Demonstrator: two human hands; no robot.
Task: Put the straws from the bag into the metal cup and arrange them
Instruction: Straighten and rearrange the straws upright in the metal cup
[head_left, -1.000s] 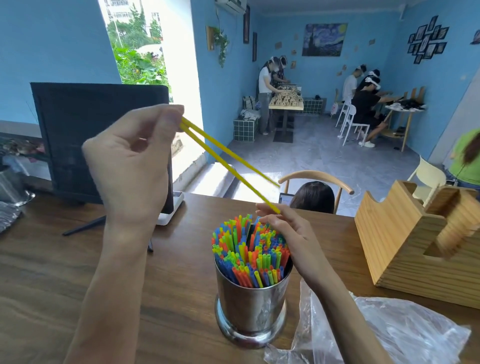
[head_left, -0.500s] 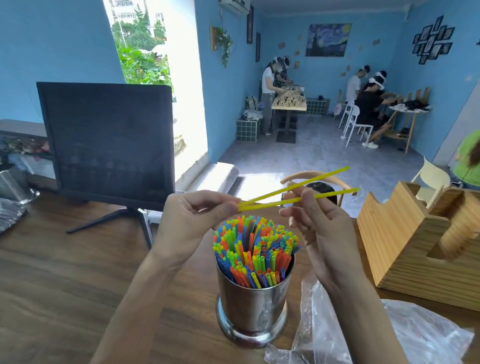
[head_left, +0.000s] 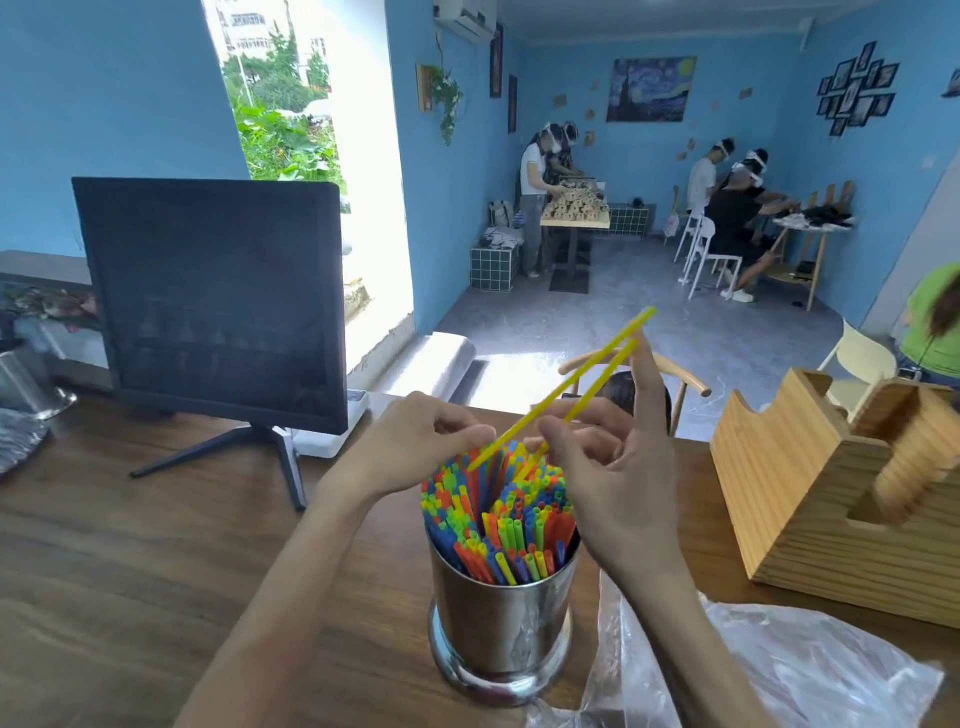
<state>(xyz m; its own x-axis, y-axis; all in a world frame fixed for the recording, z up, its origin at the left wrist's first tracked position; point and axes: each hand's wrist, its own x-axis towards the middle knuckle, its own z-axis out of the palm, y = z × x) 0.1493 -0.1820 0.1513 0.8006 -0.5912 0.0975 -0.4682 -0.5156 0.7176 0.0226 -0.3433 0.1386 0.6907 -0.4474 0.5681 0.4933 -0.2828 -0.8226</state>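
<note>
A second ago I held the two thin yellow plastic straws (head_left: 582, 384) high and to the left of the shiny round metal cup (head_left: 503, 618). Now I have swung them over it, their lower ends dipping among the bundle of coloured straws (head_left: 498, 514) standing in it and their upper ends slanting up and away to the right. My left hand (head_left: 415, 447) pinches the lower end of one straw, just above the cup. My right hand (head_left: 608, 467) pinches the other, one finger raised along it.

I judge these are the last to go in: the crumpled clear plastic bag (head_left: 769, 670), right of the cup, looks empty.

Count: two yellow straws in my hands, one cup, one bag, and too many straws in the cup to number.
</note>
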